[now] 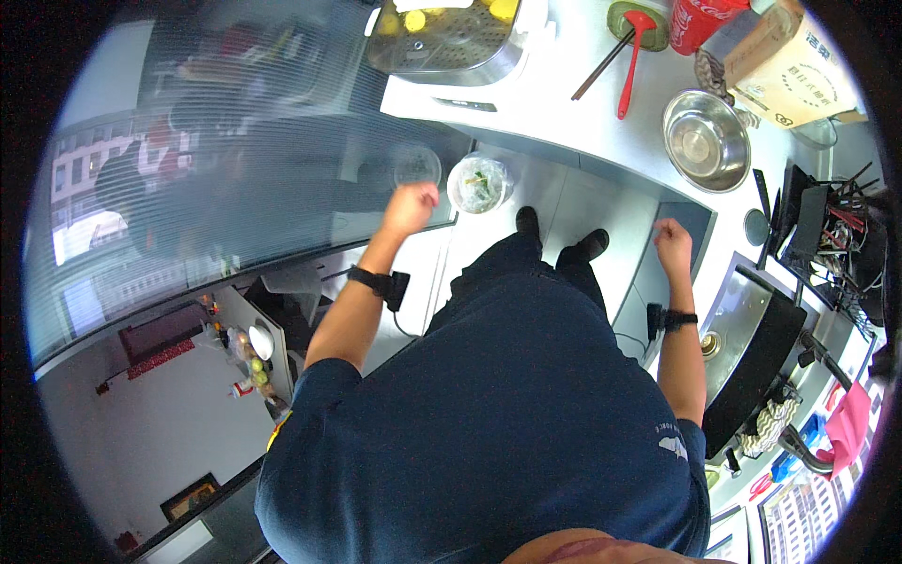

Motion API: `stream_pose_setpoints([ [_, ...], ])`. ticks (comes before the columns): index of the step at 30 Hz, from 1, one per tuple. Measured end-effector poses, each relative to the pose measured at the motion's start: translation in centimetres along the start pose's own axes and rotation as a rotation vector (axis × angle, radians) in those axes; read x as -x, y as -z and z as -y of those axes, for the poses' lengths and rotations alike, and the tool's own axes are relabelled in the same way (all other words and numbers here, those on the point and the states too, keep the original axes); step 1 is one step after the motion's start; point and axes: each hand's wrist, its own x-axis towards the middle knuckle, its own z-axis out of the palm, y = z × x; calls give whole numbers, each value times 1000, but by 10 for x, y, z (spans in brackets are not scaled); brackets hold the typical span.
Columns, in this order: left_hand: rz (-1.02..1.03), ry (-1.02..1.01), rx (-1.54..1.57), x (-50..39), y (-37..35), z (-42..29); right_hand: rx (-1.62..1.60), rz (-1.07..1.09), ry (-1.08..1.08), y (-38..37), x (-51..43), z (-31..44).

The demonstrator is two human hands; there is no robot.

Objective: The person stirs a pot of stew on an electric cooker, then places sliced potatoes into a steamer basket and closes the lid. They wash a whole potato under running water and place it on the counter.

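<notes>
My left hand is loosely curled in the air in front of the ribbed glass sliding door, with nothing seen in it. Just right of it, a white bin stands on the floor, lined with a clear plastic bag and holding some green scraps. My right hand hangs beside the dark front of the counter, short of the sink. No object shows in it, but its finger position is unclear. Each wrist wears a black strap with a small device.
A steel bowl, red spatula, chopsticks and a red cup sit on the white counter. A steamer with yellow pieces inside stands at its left end. Black utensil racks line the right side.
</notes>
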Motion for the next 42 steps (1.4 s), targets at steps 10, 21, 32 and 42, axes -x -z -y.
stream_pose_setpoints([
  [10, 374, 458, 234, 62, -119, 180, 155, 8, -388, -87, 64, -88],
  [21, 469, 508, 430, 11, -168, 249, -103, -309, -757, -171, 289, -69],
  [32, 553, 167, 404, -56, -169, 137, -331, -535, -903, -207, 427, -119],
  [42, 486, 154, 674, -158, -178, -103, -295, -531, -636, -165, 473, -107],
])
